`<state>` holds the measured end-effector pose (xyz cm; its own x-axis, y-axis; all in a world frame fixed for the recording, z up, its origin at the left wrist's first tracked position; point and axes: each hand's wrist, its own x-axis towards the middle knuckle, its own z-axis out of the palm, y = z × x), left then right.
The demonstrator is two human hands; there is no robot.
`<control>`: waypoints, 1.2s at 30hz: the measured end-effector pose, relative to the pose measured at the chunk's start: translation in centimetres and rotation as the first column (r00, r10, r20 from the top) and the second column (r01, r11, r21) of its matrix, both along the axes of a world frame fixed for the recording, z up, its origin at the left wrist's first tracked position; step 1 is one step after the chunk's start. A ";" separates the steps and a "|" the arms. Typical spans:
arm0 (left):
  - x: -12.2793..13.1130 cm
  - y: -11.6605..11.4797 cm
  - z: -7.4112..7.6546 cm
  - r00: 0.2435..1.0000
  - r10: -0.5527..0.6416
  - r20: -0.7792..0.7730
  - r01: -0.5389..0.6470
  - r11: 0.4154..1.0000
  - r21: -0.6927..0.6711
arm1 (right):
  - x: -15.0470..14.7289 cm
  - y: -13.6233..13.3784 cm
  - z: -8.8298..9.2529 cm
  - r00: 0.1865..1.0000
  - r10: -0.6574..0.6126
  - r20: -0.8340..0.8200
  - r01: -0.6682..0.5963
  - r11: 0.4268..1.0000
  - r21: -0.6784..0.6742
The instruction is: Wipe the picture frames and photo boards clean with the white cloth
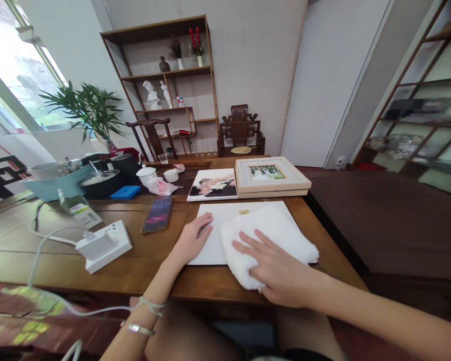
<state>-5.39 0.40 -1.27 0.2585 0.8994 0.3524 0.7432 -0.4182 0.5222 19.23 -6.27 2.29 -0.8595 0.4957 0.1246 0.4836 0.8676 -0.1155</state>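
A flat white panel lies near the front edge of the wooden table, with a small yellowish mark near its far edge. On its left side rests my left hand, fingers stretched over the edge and surface. My right hand lies with spread fingers on a fluffy white towel, pressing it against the panel. The towel covers much of the panel's right half and hangs slightly past its near edge. Just beyond the panel is a photo print board, beside a stack of light wooden picture frames.
A white power strip with a plugged-in charger and cable sits at the left, near an opened small box. A blurred purple item, a blue box, a white teapot and dark pots stand farther back. A brown-covered surface lies right.
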 end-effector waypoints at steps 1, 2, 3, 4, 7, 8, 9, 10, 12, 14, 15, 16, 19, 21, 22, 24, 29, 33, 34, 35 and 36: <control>0.0 0.0 0.0 1.000 0.002 -0.001 -0.002 1.000 -0.001 | 0.1 0.2 0.1 1.000 0.011 -0.013 -0.011 1.000 -0.008; 0.0 0.0 0.0 1.000 0.003 0.000 -0.003 1.000 0.000 | 0.2 0.6 0.2 1.000 0.002 -0.029 -0.002 1.000 -0.015; 0.0 -0.1 0.0 1.000 0.003 0.004 -0.003 1.000 0.002 | 0.2 1.3 0.2 0.999 -0.022 -0.043 0.021 1.000 -0.021; 0.0 -0.1 0.0 1.000 0.002 0.010 -0.002 1.000 0.003 | 0.1 2.1 0.3 0.997 -0.052 -0.054 0.050 0.998 -0.025; 0.0 -0.1 0.1 1.000 -0.004 0.029 0.004 1.000 0.008 | -0.7 5.1 0.5 0.986 -0.153 -0.071 0.152 0.988 -0.012; -0.1 -0.1 0.1 0.999 -0.006 0.033 0.005 1.000 0.008 | -1.0 6.2 0.5 0.979 -0.188 -0.077 0.188 0.982 -0.005; -0.1 -0.2 0.1 0.999 -0.006 0.036 0.005 1.000 0.007 | -1.4 7.2 0.6 0.971 -0.223 -0.085 0.224 0.975 0.001; -0.1 -0.2 0.1 0.999 -0.005 0.037 0.005 1.000 0.006 | -1.8 8.2 0.6 0.963 -0.255 -0.092 0.257 0.966 0.007; -0.1 -0.1 0.1 0.999 -0.004 0.036 0.004 1.000 0.001 | -2.5 9.5 0.7 0.948 -0.303 -0.093 0.306 0.952 0.015; -0.1 -0.1 0.1 0.999 -0.003 0.032 0.003 1.000 -0.003 | -3.1 9.9 0.7 0.943 -0.322 -0.079 0.325 0.945 0.026; -0.1 -0.1 0.1 1.000 -0.002 0.030 0.003 1.000 -0.004 | -3.4 9.7 0.7 0.943 -0.325 -0.069 0.327 0.944 0.032; -0.1 -0.1 0.0 1.000 -0.002 0.028 0.002 1.000 -0.004 | -3.6 9.1 0.6 0.944 -0.323 -0.058 0.326 0.945 0.037; -0.1 0.0 0.0 1.000 -0.005 0.025 0.005 1.000 -0.001 | -4.1 5.6 0.2 0.960 -0.280 -0.015 0.281 0.959 0.050; -0.1 0.0 0.0 1.000 -0.008 0.021 0.008 1.000 0.004 | -4.1 2.5 -0.1 0.979 -0.202 0.011 0.201 0.978 0.063; -0.1 0.0 0.0 1.000 -0.010 0.018 0.010 1.000 0.006 | -4.0 1.0 -0.2 0.988 -0.151 0.017 0.149 0.987 0.067; -0.1 0.0 0.0 1.000 -0.015 0.012 0.015 1.000 0.009 | -3.7 -1.3 -0.2 0.999 -0.049 0.015 0.048 0.997 0.062; -0.2 -0.1 0.1 1.000 -0.021 0.012 0.021 1.000 0.007 | -3.0 -1.2 0.8 1.000 0.027 -0.006 -0.027 0.999 -0.035; -0.1 -0.2 0.0 1.000 -0.010 0.016 0.010 1.000 0.003 | -3.2 3.2 1.6 0.993 -0.118 0.012 0.118 0.993 -0.018; -0.1 -0.2 0.0 1.000 -0.004 0.018 0.004 1.000 0.002 | -3.4 4.4 1.7 0.984 -0.174 0.026 0.173 0.985 0.008; -0.1 -0.2 0.0 1.000 0.000 0.021 0.000 1.000 0.000 | -3.7 5.5 1.8 0.973 -0.226 0.038 0.225 0.974 0.035; -0.1 -0.2 0.0 1.000 0.002 0.023 -0.002 1.000 -0.001 | -4.0 6.6 1.8 0.961 -0.271 0.044 0.269 0.961 0.058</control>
<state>-5.53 0.24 -1.25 0.2488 0.9002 0.3575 0.7317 -0.4165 0.5396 15.27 0.28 4.05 -0.7004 0.7044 0.1155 0.7049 0.7080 -0.0434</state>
